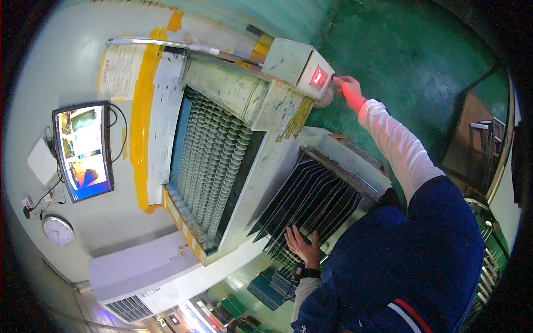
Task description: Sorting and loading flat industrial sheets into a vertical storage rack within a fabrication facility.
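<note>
We see the right hand (347, 91) reaching to the pale control box (287, 60), fingertips bunched together at its edge; can't tell if they clamp anything. Red display (318, 77) is lit just beside those fingers. Left hand (302, 247) is open, fingers apart, at the near end of the dark panels (319, 191) standing in a row; we can't tell if it's touching. Farther out from both hands, we have rows of rollers (214, 161).
</note>
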`<state>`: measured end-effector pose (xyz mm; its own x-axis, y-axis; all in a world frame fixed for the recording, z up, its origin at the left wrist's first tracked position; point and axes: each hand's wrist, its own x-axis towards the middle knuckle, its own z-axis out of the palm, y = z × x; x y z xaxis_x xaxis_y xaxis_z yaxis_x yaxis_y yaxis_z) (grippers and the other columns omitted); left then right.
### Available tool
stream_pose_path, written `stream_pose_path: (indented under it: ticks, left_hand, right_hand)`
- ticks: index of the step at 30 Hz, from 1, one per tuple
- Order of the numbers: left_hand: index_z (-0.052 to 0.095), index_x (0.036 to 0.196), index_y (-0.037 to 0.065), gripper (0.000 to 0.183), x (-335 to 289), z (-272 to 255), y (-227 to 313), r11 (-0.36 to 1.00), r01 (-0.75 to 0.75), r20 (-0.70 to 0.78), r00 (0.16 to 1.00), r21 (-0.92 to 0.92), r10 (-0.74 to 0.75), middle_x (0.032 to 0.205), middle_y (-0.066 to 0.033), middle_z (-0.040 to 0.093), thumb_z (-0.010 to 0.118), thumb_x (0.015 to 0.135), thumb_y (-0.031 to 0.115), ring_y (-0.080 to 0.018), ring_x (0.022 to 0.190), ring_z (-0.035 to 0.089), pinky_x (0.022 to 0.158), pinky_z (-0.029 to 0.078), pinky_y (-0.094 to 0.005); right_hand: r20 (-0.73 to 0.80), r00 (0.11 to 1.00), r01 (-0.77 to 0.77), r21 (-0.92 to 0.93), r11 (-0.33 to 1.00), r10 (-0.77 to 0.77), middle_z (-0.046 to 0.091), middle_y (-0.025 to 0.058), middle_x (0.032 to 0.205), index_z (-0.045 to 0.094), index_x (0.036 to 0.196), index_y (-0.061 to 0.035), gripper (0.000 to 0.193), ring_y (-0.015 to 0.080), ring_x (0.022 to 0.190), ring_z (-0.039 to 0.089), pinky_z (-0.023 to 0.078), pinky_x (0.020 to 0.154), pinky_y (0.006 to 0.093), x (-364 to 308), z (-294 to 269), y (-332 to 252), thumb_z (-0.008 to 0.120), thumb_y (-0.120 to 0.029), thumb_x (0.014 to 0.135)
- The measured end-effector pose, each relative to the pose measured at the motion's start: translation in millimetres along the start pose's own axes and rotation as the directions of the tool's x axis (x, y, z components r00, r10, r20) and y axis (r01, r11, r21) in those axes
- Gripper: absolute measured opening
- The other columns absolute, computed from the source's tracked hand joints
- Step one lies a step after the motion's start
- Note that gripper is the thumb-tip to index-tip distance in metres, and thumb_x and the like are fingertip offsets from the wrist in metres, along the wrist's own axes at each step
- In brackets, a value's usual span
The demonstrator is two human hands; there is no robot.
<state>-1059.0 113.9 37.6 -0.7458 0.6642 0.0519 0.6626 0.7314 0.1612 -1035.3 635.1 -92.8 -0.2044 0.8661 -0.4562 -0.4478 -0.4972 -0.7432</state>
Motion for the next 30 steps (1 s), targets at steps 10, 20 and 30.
stream_pose_path:
  ticks: [10,20,30]
  left_hand:
    - [0.04,0.135,0.007,0.073,0.6,-2.5,-0.7,0.999,0.035,-0.026,0.999,0.003,-0.035,0.141,-0.0154,0.034,0.068,0.076,0.04,-0.0386,0.131,0.026,0.105,0.02,-0.0513]
    - [0.045,0.132,0.007,0.07,-1.9,-11.3,-4.5,0.999,0.021,-0.09,0.996,-0.03,-0.024,0.14,-0.015,0.036,0.068,0.075,0.042,-0.0398,0.129,0.029,0.104,0.023,-0.0524]
    - [0.047,0.128,0.004,0.062,-54.6,-39.3,-57.7,0.952,0.029,-0.32,0.938,-0.303,-0.131,0.137,-0.0181,0.04,0.07,0.076,0.029,-0.0407,0.126,0.034,0.103,0.027,-0.0499]
  right_hand:
    - [0.145,0.977,-0.091,-0.367,0.926,0.154,0.055,0.0031,0.065,0.058,0.083,-0.0029,0.021,0.0122,0.053,0.05,0.037,0.044,0.0272,-75.5,-15.0,51.8,0.068,-0.021,0.079]
    - [0.605,0.795,0.441,-0.549,0.71,-0.025,0.055,0.0013,0.069,0.058,0.084,0.0,0.011,0.009,0.063,0.049,0.041,0.056,0.0257,-222.2,9.1,45.4,0.062,-0.01,0.082]
    - [0.954,0.163,0.788,-0.28,0.549,0.253,0.061,0.0133,0.081,0.062,0.084,-0.0028,0.015,0.0315,0.076,0.059,0.047,0.067,0.0387,-416.6,18.6,30.0,0.066,-0.015,0.076]
